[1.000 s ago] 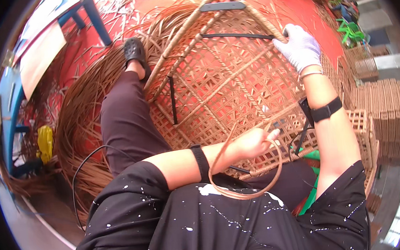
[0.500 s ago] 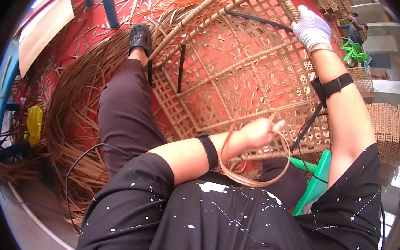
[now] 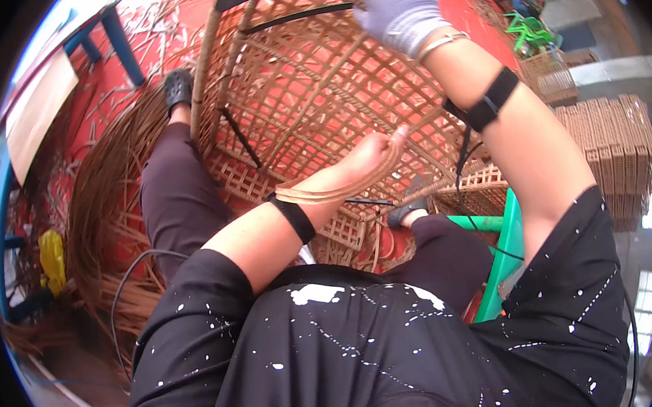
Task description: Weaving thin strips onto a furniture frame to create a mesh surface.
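Note:
A large open-weave basket frame [image 3: 317,89], brown and bound along its edges, is tilted up before my legs. My right hand [image 3: 399,10], in a white knit glove, is closed around its wrapped top rim. Dark flat bars cross the frame near that hand. My left hand [image 3: 376,154] is bare and closed, in front of the woven panel. From it a thin tan weaving strip [image 3: 302,196] loops back across my wrist. The fingertips of the left hand are partly hidden.
Long loose brown strips [image 3: 113,174] lie heaped on the red floor to the left, with scraps scattered beyond. Blue table legs [image 3: 121,47] stand at far left, near a yellow bag [image 3: 53,263]. A green stool [image 3: 505,258] is beside me; stacked woven panels [image 3: 613,150] are at right.
My right hand has swung left, turning and tipping the basket frame with it. The left hand has moved up and left, and the strip's loop now lies across the wrist.

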The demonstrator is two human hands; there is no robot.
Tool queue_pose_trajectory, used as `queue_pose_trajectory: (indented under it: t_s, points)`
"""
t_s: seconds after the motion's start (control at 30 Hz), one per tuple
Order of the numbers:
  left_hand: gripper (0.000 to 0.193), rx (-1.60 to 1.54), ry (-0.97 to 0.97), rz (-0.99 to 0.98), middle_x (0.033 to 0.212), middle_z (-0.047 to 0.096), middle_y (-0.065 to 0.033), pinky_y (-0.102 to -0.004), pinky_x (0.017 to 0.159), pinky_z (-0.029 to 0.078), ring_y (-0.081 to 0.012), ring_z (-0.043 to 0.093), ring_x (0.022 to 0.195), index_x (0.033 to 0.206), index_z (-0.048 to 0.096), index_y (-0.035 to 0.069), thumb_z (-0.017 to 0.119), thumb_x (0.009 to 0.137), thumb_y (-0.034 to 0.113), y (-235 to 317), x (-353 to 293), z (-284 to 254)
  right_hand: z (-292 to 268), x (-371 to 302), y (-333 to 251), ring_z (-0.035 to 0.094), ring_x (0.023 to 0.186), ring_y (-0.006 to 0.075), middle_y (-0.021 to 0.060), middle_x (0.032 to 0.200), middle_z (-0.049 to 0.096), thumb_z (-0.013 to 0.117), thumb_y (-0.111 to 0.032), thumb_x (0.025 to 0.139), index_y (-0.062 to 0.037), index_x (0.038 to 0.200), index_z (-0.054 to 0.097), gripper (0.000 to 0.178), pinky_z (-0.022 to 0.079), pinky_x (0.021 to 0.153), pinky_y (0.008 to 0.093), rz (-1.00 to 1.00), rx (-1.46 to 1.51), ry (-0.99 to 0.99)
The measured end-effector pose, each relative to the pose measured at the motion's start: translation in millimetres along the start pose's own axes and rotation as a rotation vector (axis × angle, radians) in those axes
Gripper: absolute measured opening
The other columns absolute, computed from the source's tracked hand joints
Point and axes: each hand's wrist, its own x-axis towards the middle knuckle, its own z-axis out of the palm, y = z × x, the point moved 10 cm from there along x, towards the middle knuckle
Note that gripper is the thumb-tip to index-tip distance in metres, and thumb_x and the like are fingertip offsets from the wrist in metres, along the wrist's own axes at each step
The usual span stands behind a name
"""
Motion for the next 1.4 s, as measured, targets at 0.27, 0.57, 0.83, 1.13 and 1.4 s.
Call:
queue_pose_trajectory:
  t_s: [0.27,0.57,0.83,1.13,1.4]
  points:
    - [0.066,0.161,0.010,0.192,0.050,0.046,-0.0033,-0.0301,0.058,0.043,-0.0163,0.047,0.051,0.053,0.048,0.004,0.027,0.101,0.044,48,17,-6,-10,16,-5,0.063,0.070,0.0311,0.0093,0.087,0.061,0.065,-0.023,0.075,-0.0136,0.091,0.056,0.021,0.051,0.057,0.0428,0.024,-0.195,-0.196]
    - [0.064,-0.014,0.027,0.037,0.047,0.046,-0.0037,-0.0302,0.049,0.040,-0.0149,0.045,0.045,0.054,0.049,0.006,0.029,0.100,0.046,-23,-9,-24,-58,-57,-61,0.058,0.099,0.0258,0.0055,0.112,0.057,0.071,-0.024,0.070,-0.0148,0.106,0.058,0.039,0.044,0.087,0.0407,0.043,0.058,0.086]
    - [0.064,0.225,-0.099,0.004,0.047,0.043,-0.0035,-0.0278,0.057,0.042,-0.0135,0.046,0.050,0.052,0.043,0.005,0.029,0.102,0.042,-27,-18,-10,-148,-262,7,0.043,0.122,0.0254,0.0072,0.127,0.048,0.079,-0.019,0.057,-0.0142,0.123,0.051,0.072,0.033,0.101,0.0428,0.617,-0.221,-0.162]
    - [0.063,0.452,-0.120,0.107,0.055,0.047,-0.0044,-0.0286,0.055,0.040,-0.0142,0.046,0.053,0.053,0.044,0.004,0.029,0.101,0.043,4,-6,16,-143,-316,63,0.040,0.126,0.0230,-0.0050,0.130,0.051,0.072,-0.016,0.067,-0.0271,0.125,0.053,0.063,0.027,0.103,0.0500,0.528,-0.480,-0.223]
    - [0.063,0.535,-0.136,0.136,0.052,0.044,-0.0038,-0.0299,0.054,0.039,-0.0146,0.044,0.051,0.053,0.041,0.004,0.028,0.101,0.042,-4,13,15,-166,-304,48,0.050,0.118,0.0297,0.0045,0.117,0.059,0.058,-0.016,0.076,-0.0194,0.106,0.064,0.031,0.029,0.099,0.0612,0.431,-0.465,0.080]
